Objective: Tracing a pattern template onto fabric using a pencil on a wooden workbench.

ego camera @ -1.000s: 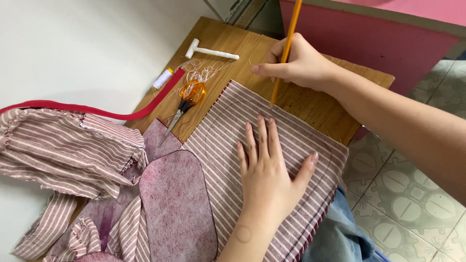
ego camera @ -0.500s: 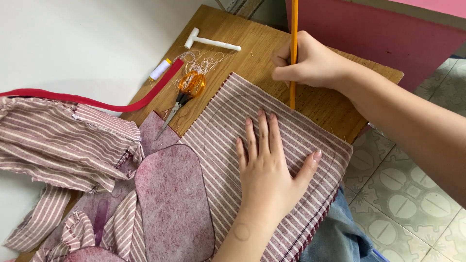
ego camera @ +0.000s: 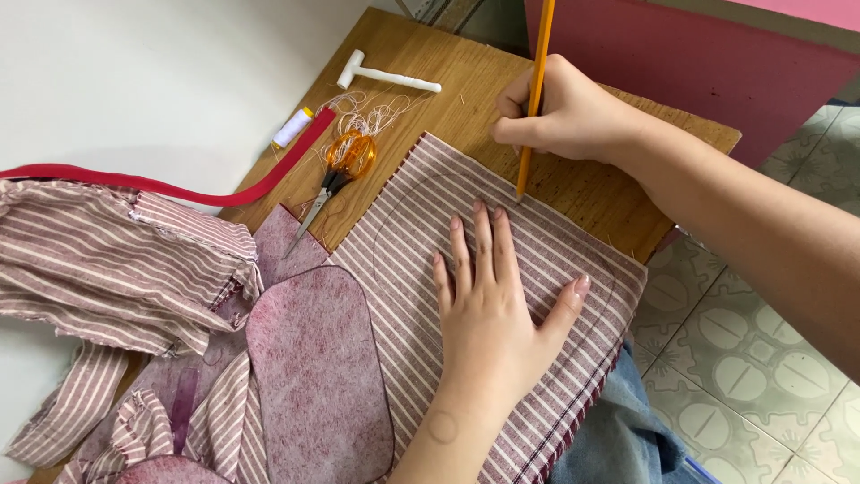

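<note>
My left hand [ego camera: 495, 303] lies flat, fingers spread, on a pink-and-white striped fabric piece [ego camera: 421, 224] spread over a wooden table [ego camera: 466, 81]. A faint curved line runs across the fabric. My right hand [ego camera: 564, 116] grips an orange pencil [ego camera: 535, 90], held nearly upright, with its tip touching the fabric just beyond my left fingertips.
Orange-handled scissors [ego camera: 336, 170] lie by loose threads. A white tool [ego camera: 385, 73], a thread spool [ego camera: 292, 127] and a red strip [ego camera: 179, 188] sit farther left. A mauve interfacing piece [ego camera: 318, 367] and bunched striped fabric [ego camera: 116, 260] lie at left. Pink furniture [ego camera: 708, 54] and tiled floor [ego camera: 743, 358] are at right.
My right hand has brought the pencil down and toward me, from the table's far edge to the fabric's edge. My left hand has stayed pressed on the fabric.
</note>
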